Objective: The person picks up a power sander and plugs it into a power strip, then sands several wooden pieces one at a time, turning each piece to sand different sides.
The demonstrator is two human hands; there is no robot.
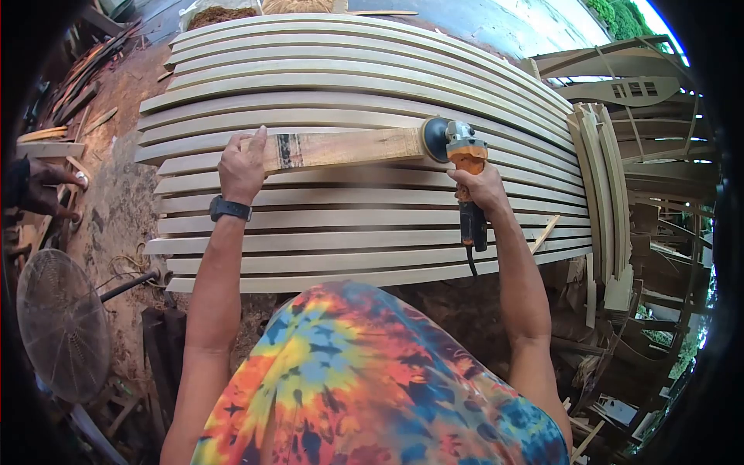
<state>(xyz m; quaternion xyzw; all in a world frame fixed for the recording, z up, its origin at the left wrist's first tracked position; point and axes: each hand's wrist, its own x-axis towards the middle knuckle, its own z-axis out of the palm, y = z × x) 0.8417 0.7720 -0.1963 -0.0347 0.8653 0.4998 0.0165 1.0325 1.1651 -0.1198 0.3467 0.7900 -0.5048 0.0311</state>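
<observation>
My left hand (243,164) grips the left end of a short wooden board (349,147), which has dark marks near that end. My right hand (482,188) is wrapped round the orange and black body of an angle grinder (468,159). The grinder's round dark disc (435,139) touches the board's right end. Beneath the board lie long pale wooden slats (372,217) in parallel rows with narrow gaps between them. A black cord (471,260) hangs from the grinder's lower end.
Several slats (604,194) stand bundled across the right end of the rows. A thin wood strip (545,234) lies at the lower right. A round fan (63,325) stands at the lower left. Another person's feet (62,186) show at the left edge. Stacked cut boards (651,155) fill the right.
</observation>
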